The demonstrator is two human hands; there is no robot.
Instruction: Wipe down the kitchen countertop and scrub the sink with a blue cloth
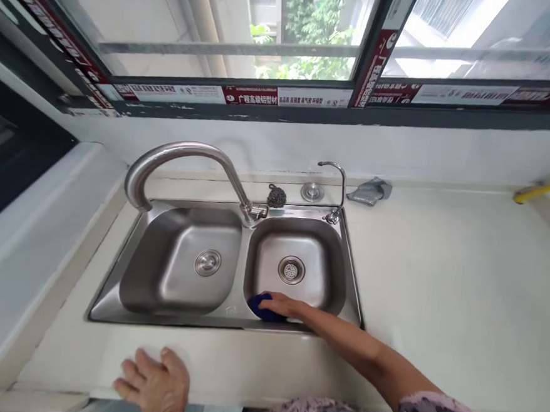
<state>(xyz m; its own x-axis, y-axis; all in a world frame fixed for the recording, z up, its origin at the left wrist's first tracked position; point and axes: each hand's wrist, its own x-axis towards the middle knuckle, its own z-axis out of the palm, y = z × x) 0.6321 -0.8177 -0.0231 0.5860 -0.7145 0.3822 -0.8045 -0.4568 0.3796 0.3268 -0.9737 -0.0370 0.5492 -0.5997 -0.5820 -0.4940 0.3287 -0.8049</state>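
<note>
My right hand (283, 304) reaches into the front left corner of the right sink basin (314, 243) and presses a dark blue cloth (265, 308) against the steel. Its fingers are wrapped over the cloth, which is bunched up, so its full shape is hidden. My left hand (156, 383) rests at the front edge of the pale countertop (264, 362), fingers spread and holding nothing. To the left lies the larger sink basin (166, 280), with a drain strainer (207, 263) in its floor. Another drain (292, 270) shows in the right basin.
A tall curved faucet (189, 150) arches over the left basin. Behind the sink are a steel scrubber (276, 197) and a round metal drain stopper (312, 192). A thin spout (342, 185) stands at right, beside a crumpled grey cloth or packet (370, 191). A yellow pipe (544, 189) is far right.
</note>
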